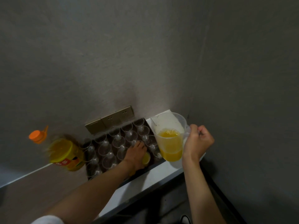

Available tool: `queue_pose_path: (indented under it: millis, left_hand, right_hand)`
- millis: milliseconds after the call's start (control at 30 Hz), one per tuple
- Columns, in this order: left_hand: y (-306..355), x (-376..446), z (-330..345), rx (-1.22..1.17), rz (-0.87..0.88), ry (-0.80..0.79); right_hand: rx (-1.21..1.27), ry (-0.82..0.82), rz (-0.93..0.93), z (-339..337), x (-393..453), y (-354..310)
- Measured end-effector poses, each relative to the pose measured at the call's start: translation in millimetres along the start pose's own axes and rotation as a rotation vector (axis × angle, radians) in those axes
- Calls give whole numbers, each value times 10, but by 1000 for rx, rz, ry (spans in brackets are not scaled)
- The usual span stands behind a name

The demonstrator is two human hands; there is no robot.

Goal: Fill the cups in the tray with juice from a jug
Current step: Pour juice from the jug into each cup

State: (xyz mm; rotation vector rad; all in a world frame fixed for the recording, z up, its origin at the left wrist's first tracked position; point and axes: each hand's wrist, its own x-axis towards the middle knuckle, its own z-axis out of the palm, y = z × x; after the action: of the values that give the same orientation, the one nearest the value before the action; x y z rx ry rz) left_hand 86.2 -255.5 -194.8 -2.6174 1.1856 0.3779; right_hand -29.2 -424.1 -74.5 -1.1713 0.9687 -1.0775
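A dark tray (155, 163) on a white counter holds several clear plastic cups (106, 149) in rows. My left hand (135, 156) reaches into the tray and grips one small cup filled with yellow juice (146, 158) near the tray's front right. My right hand (198, 141) grips the handle of a clear plastic jug (169, 138), held upright just right of the tray, about half full of yellow juice. The other cups look empty.
A large juice bottle (64, 152) with a yellow label and orange cap (35, 135) stands left of the tray. Wall sockets (111, 119) sit behind the tray. A white sheet (165, 122) lies behind the jug. The counter's front edge (145, 186) drops to a dark floor.
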Motion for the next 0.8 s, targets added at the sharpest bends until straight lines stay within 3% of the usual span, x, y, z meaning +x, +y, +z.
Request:
queue_pose_path:
  millis: [467, 800]
  left_hand:
    - [-22, 68, -56, -239, 25, 105]
    - [175, 366, -120, -141, 159, 90]
  right_hand:
    - [-48, 33, 24, -131, 102, 11]
    - [-24, 61, 12, -190, 251, -9]
